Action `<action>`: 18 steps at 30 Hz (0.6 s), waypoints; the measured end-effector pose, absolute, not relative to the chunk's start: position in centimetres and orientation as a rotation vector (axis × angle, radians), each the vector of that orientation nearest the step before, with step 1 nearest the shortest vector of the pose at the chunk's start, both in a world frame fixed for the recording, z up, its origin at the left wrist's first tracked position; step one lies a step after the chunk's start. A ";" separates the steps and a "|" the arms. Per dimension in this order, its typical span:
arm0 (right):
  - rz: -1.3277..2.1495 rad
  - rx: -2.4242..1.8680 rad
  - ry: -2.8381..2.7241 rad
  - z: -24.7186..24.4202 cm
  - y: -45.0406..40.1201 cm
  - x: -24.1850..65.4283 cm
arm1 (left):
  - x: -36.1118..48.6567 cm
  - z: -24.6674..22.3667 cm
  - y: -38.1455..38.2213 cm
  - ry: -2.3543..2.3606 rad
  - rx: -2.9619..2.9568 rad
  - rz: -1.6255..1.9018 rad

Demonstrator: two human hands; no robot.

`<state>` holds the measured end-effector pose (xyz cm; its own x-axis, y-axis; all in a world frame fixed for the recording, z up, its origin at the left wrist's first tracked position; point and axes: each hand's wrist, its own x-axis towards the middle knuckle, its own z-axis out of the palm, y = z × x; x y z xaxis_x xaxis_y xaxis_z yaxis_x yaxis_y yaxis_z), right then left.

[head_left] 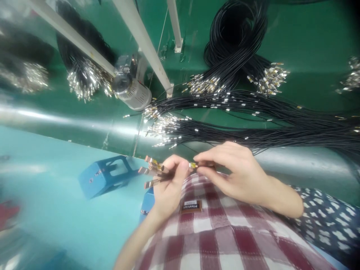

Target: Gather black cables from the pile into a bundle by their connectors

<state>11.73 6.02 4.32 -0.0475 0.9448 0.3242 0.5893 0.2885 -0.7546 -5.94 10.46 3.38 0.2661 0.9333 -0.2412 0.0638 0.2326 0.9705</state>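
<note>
My left hand [170, 187] is closed around several dark pieces with copper-coloured metal ends [149, 184], which stick out past the fingers to the left. Its thumb and forefinger pinch a small connector end with a yellow band [192, 165]. Close by on the right, my right hand [239, 172] has thumb and fingertips pressed together on a thin dark piece [206, 164] in line with that connector. Whether the two are joined, I cannot tell. Both hands are just above the red-and-white checked apron [208, 225].
Bundles of black cables [253, 135] with shiny metal ends lie along the green bench [303, 45]. A coiled bundle [236, 26] sits behind. Pale metal posts [146, 45] rise beside a grey motor-like unit [135, 93]. A blue stool [104, 178] stands on the lower left floor.
</note>
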 end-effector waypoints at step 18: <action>1.264 -1.344 -1.381 5.3 7.8 12.1 | -6.7 3.2 10.2 0.981 1.338 0.747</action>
<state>12.09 7.84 5.29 -0.1019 0.9908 -0.0891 0.1758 -0.0703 -0.9819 -6.67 10.22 3.22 0.4275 0.8921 -0.1461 0.0958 0.1160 0.9886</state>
